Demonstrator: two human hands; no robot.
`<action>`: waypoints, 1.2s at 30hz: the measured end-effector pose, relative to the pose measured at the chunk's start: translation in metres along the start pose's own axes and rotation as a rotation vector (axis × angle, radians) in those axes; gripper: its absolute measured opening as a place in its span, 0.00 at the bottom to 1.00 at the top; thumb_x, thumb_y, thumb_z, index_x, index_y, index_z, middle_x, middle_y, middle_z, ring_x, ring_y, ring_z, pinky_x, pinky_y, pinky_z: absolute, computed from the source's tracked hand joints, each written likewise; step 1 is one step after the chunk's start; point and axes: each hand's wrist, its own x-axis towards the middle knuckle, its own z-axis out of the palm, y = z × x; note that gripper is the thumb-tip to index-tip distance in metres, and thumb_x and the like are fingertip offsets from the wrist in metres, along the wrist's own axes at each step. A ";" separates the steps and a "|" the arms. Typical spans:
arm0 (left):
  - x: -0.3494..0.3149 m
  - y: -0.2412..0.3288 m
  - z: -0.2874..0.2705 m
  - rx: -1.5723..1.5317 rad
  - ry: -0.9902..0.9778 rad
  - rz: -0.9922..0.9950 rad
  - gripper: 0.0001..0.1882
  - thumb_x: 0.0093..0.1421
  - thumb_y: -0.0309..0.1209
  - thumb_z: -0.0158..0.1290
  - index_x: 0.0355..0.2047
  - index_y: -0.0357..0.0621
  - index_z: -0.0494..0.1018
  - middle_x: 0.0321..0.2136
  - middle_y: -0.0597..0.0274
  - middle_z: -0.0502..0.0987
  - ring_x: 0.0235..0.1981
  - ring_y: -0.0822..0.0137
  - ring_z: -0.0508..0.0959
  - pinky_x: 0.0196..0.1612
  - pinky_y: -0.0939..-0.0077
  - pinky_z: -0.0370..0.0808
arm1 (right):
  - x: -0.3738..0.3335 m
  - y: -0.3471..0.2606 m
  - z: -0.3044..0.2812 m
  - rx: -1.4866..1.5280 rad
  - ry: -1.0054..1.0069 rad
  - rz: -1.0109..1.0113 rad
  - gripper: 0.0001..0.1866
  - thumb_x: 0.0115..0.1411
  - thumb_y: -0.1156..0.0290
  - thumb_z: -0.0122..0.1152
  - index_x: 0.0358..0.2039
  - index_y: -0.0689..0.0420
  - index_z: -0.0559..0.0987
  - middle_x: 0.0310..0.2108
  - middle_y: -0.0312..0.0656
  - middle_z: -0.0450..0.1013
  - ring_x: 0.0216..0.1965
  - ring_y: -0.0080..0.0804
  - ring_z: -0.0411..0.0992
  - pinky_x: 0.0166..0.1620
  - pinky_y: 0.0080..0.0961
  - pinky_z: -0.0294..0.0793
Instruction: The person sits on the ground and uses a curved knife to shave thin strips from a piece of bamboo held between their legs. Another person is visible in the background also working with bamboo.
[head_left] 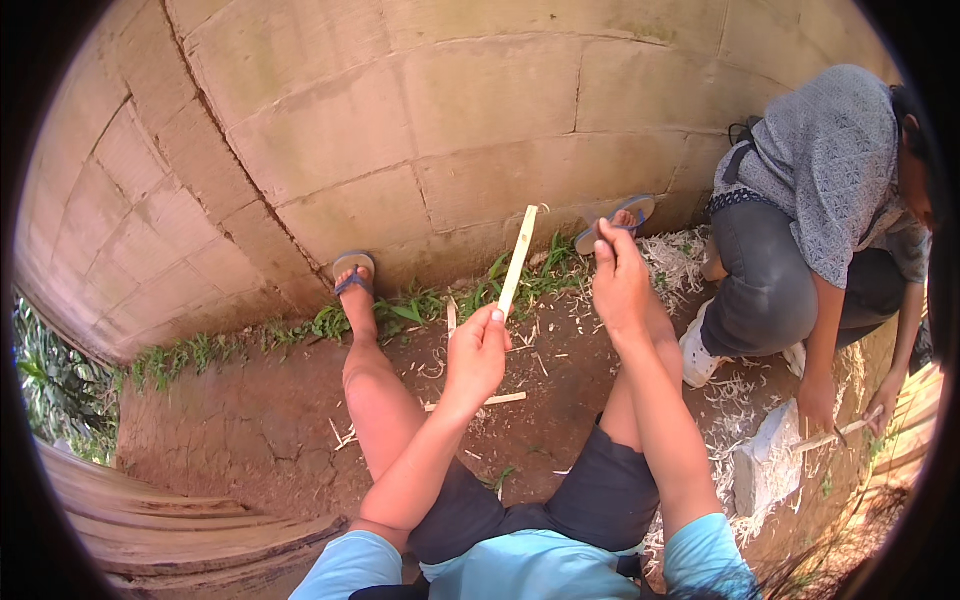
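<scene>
My left hand (477,362) is closed round the lower end of a pale, flat wooden strip (518,262). The strip points up and slightly right, and a thin curl clings by its top end. To the right of it, apart from the strip, my right hand (622,282) is raised with its fingers drawn together. Whatever those fingers may hold is too small or hidden to make out. Below the hands, another pale strip (503,398) lies on the brown dirt among scattered shavings.
A block wall (480,120) rises ahead, with grass (400,312) along its foot. At right a crouching person (820,210) works a thin stick (825,438) over a whitish block (768,462) amid heaped shavings. Wooden boards (200,520) stand at lower left.
</scene>
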 end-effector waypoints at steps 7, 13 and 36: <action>-0.002 0.013 -0.006 -0.221 0.015 -0.205 0.16 0.69 0.37 0.42 0.52 0.44 0.70 0.24 0.69 0.69 0.17 0.80 0.68 0.20 0.87 0.68 | -0.055 -0.062 0.015 0.166 -0.343 0.025 0.12 0.62 0.70 0.54 0.47 0.53 0.76 0.36 0.47 0.74 0.37 0.49 0.74 0.38 0.36 0.74; 0.000 -0.003 -0.007 0.137 0.168 0.076 0.15 0.67 0.33 0.46 0.50 0.41 0.73 0.19 0.70 0.71 0.18 0.80 0.68 0.21 0.84 0.65 | -0.058 -0.061 0.016 0.018 -0.350 -0.034 0.11 0.62 0.67 0.54 0.46 0.50 0.76 0.32 0.45 0.72 0.33 0.50 0.74 0.34 0.41 0.74; 0.011 -0.004 -0.035 -1.014 -0.278 -0.359 0.13 0.66 0.30 0.44 0.50 0.42 0.66 0.31 0.61 0.71 0.32 0.70 0.73 0.32 0.78 0.74 | -0.041 -0.039 0.012 0.324 -0.304 0.419 0.15 0.64 0.70 0.54 0.51 0.54 0.74 0.30 0.41 0.74 0.32 0.25 0.71 0.37 0.23 0.70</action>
